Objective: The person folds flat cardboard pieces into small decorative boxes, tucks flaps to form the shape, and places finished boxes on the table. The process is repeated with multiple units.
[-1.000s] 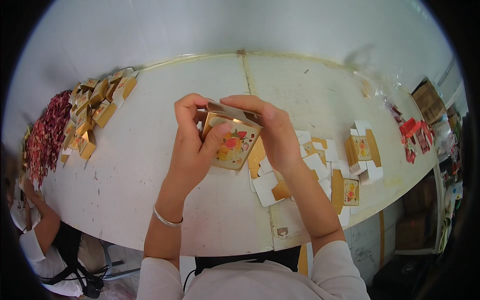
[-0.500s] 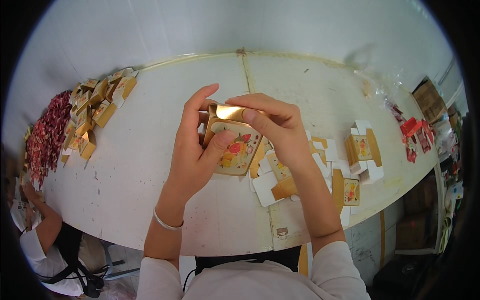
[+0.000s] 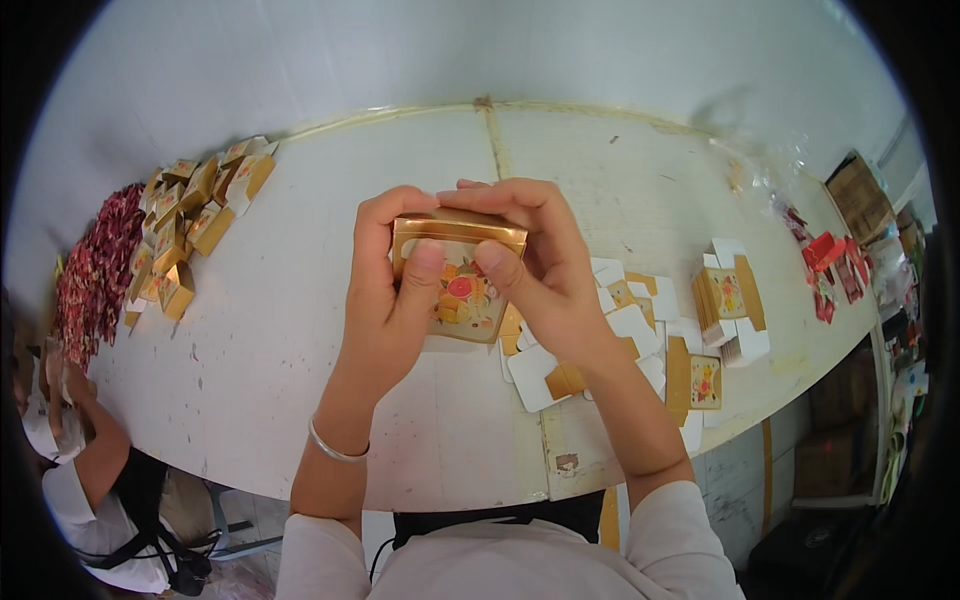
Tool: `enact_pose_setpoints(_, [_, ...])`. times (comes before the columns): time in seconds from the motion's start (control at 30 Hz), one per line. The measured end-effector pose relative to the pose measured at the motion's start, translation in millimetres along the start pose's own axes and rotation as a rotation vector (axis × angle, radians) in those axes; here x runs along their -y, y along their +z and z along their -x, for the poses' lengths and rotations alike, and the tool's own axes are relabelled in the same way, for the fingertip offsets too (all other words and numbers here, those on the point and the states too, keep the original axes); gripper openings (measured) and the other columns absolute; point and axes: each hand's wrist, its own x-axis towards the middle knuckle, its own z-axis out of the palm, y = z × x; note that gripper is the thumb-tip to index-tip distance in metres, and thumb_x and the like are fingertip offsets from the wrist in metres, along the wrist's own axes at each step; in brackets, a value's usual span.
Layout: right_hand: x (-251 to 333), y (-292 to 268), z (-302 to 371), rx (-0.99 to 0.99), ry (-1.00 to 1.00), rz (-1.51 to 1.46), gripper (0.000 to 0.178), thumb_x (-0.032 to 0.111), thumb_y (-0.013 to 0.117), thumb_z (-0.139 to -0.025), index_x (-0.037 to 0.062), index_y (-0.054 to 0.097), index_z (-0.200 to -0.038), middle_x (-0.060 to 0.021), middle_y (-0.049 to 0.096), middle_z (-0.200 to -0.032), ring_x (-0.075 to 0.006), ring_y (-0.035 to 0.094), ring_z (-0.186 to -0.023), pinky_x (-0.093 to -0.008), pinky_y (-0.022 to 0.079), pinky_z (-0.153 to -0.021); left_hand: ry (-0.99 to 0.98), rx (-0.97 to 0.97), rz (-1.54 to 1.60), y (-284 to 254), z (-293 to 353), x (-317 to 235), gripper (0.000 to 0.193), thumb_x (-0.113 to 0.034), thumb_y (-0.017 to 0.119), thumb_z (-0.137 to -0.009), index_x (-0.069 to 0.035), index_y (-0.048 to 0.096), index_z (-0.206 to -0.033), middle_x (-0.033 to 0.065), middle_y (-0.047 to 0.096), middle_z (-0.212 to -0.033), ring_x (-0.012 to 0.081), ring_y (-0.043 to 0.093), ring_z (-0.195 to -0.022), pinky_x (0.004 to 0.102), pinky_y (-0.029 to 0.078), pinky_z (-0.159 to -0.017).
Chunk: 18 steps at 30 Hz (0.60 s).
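Observation:
Above the middle of the table, a small gold cardboard box point(image 3: 462, 290) with a fruit picture on its front is held between both hands. My left hand point(image 3: 390, 290) wraps its left side, thumb pressed on the front panel. On the other side my right hand point(image 3: 545, 270) grips it, thumb also on the front and fingers over the top edge. The top end looks folded over; the back of the box is hidden by my fingers. Beside my right forearm lie several flat, unfolded white-and-gold box blanks point(image 3: 535, 378).
A stack of flattened boxes point(image 3: 725, 295) stands at the right. Formed gold boxes point(image 3: 205, 225) are heaped at the left beside a pile of small red packets point(image 3: 100, 260). Red wrappers point(image 3: 825, 255) lie at the far right. Another person's arm point(image 3: 98, 440) is at the lower left.
The open top flap has been folded down, and the box now sits more upright and square to me. My right hand has shifted to grip its right side.

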Motion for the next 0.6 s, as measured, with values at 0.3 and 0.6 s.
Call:
enact_pose_setpoints(0.3, [-12.4,-13.9,-7.4,-0.126,-0.127,0.214,0.022,0.019,0.057,-0.083,0.0002,0.060,-0.093,-0.0141,0.055,-0.106,-0.0267,0.049,-0.106,-0.0356,0.040,-0.087,0.027,-0.334,-0.296,-23.0,-11.7,27.9,0.021,-0.028,0.046,-0.092,-0.008,0.044,-0.099,0.0043,0.046,-0.103,0.0094,0.043,-0.093,0.0242,0.037,-0.080])
enact_pose_setpoints(0.6, [-1.7,-136.3,40.7,0.290,0.722,1.528,0.044,0.041,0.052,-0.082,-0.0005,0.060,-0.070,-0.0141,0.061,-0.070,-0.0279,0.058,-0.065,-0.0368,0.046,-0.061,-0.097,0.150,-0.920,-68.8,13.5,31.1,0.065,-0.017,0.066,-0.076,-0.006,0.034,-0.132,0.0157,0.028,-0.139,0.0283,0.022,-0.130,0.0376,0.020,-0.106])
